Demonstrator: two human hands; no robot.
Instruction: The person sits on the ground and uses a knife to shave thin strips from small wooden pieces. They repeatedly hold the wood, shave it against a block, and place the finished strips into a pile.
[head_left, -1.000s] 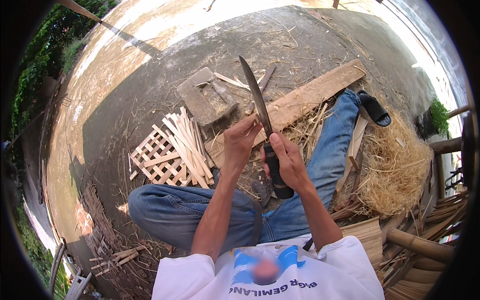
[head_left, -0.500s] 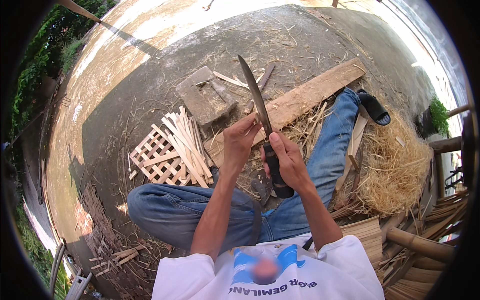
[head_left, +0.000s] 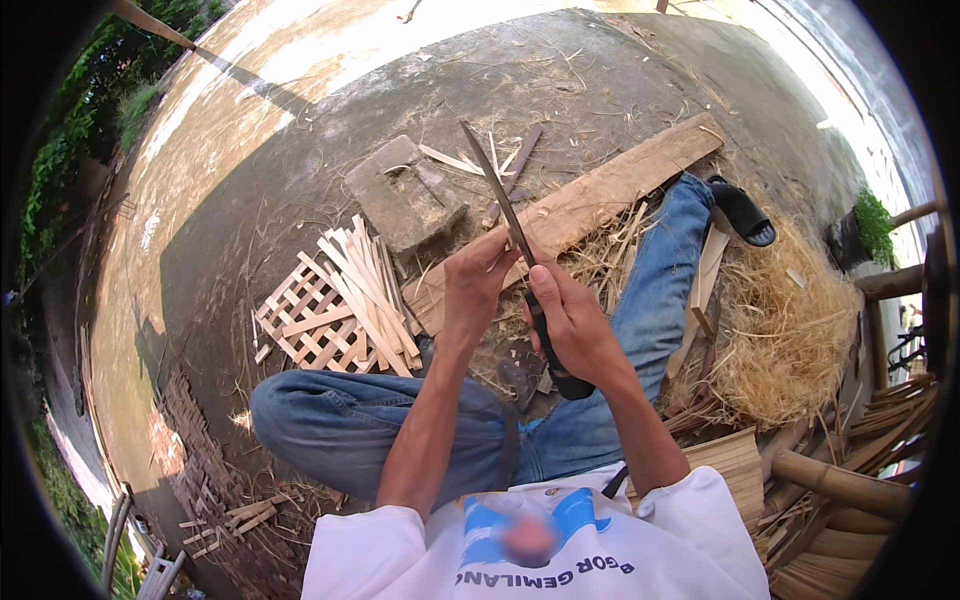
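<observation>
My right hand (head_left: 575, 318) is wrapped round the black handle of a long knife (head_left: 502, 194), whose dark blade points up and away to the left. The blade looks narrower, turned nearly edge-on. My left hand (head_left: 472, 285) is closed in a pinch against the lower part of the blade, near the handle. Whatever its fingertips hold, if anything, is too small to make out. Beyond both hands a flat wooden plank (head_left: 640, 178) lies slanting on the ground, with its near end partly behind my left hand.
Pale split strips (head_left: 362, 290) lie over a woven lattice (head_left: 300, 312) at the left. A concrete block (head_left: 396, 190) sits beyond. My outstretched leg (head_left: 660, 270) flanks the plank, with a heap of shavings (head_left: 785, 340) to its right. Bamboo poles (head_left: 840, 485) stand at lower right.
The knife has turned about its length, so its blade shows thinner, and its tip has shifted slightly left and down. Both hands keep nearly the same place.
</observation>
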